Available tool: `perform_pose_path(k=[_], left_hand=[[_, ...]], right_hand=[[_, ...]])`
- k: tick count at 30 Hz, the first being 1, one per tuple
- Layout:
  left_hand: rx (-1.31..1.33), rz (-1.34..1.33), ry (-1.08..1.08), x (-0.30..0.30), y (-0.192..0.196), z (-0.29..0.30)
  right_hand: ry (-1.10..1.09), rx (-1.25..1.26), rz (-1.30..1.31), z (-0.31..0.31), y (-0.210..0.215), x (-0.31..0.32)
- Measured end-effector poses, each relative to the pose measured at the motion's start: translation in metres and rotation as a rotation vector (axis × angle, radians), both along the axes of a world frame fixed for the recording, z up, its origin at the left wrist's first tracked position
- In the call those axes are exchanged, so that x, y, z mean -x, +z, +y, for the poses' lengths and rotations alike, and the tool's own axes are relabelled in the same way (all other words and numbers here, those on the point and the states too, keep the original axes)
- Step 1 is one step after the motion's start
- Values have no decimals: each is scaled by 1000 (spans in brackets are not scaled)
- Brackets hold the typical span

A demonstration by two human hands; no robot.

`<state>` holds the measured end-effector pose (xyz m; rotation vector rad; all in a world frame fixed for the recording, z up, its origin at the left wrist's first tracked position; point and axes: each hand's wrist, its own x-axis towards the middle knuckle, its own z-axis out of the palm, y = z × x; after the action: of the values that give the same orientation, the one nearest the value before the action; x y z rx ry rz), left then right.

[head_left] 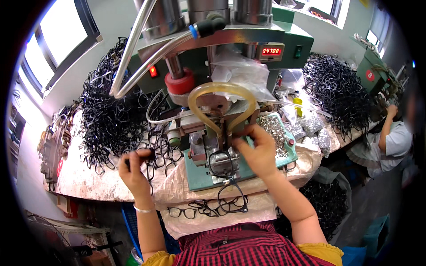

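Observation:
A black eyeglass frame (pixel 221 163) sits upright in the metal fixture (pixel 200 148) of a green press. A second frame (pixel 232 197) hangs tilted just in front of the press base. My right hand (pixel 262 153) is at the fixture's right side, fingertips pinched close to its middle. Whatever they grip is too small to see. Left of the press, my left hand (pixel 134 172) is raised beside loose black eyewear parts, its fingers closed. Something dark shows at its fingertips, but its kind is unclear.
Black eyewear parts form large heaps on the left (pixel 111 119) and right (pixel 337 88). A turquoise tray (pixel 290 153) of small metal pieces adjoins the press. Several eyeglass frames (pixel 182 213) lie near my apron. A yellowish hose (pixel 222 86) loops above the fixture. Another person (pixel 390 137) works far right.

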<state>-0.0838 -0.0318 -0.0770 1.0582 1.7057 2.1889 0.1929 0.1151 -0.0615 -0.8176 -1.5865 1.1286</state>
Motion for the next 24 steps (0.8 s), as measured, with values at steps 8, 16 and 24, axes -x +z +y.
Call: perform_pose_path(k=[8, 16, 24], left_hand=[[-269, -41, 32, -40, 15, 4], [-245, 555, -176, -90, 112, 46], [-262, 1374, -575, -141, 73, 35]], right_hand=[[39, 118, 288, -17, -11, 12], [110, 169, 266, -39, 20, 11], [-293, -428, -689, 16, -30, -58]])
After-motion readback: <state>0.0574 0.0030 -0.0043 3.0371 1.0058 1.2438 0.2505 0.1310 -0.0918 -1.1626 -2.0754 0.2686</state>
